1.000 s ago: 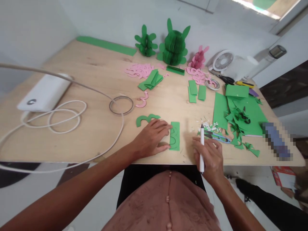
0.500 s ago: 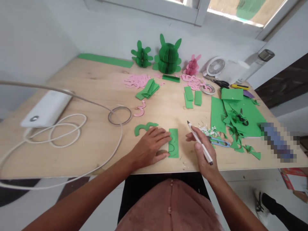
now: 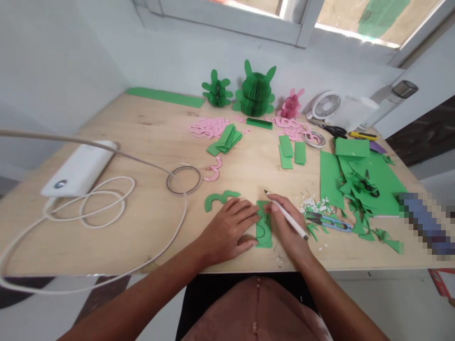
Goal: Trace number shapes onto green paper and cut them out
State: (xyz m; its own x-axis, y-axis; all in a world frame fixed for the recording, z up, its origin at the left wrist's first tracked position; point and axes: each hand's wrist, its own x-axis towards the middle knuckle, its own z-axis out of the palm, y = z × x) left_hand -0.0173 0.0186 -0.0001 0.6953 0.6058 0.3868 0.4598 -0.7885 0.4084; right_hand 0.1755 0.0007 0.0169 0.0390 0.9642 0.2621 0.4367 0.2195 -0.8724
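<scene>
My left hand (image 3: 229, 232) lies flat on the table with its fingers stretched out, and the fingertips rest on the left edge of a small green paper strip (image 3: 264, 239). A dark wavy line is drawn on that strip. In my right hand (image 3: 289, 232) is a white pen (image 3: 289, 217), pinched between thumb and fingers. Its dark tip is near the strip's upper end, and I cannot tell whether it touches the paper. Beyond my left hand is a wavy green paper cutout (image 3: 213, 199). Blue-handled snips (image 3: 332, 221) lie right of my right hand.
Green scraps (image 3: 360, 187) and green sheets (image 3: 329, 180) cover the right side. Folded green strips (image 3: 225, 140) and pink cutouts (image 3: 209, 127) lie farther back. Paper figures (image 3: 256, 92) and a small fan (image 3: 326, 105) stand along the wall. A power bank (image 3: 80, 168) with a looped cable (image 3: 122, 199) occupies the left.
My right hand has moved left, bringing the pen over to the upper end of the green strip. My left hand stays on the strip. The whole view has shifted slightly.
</scene>
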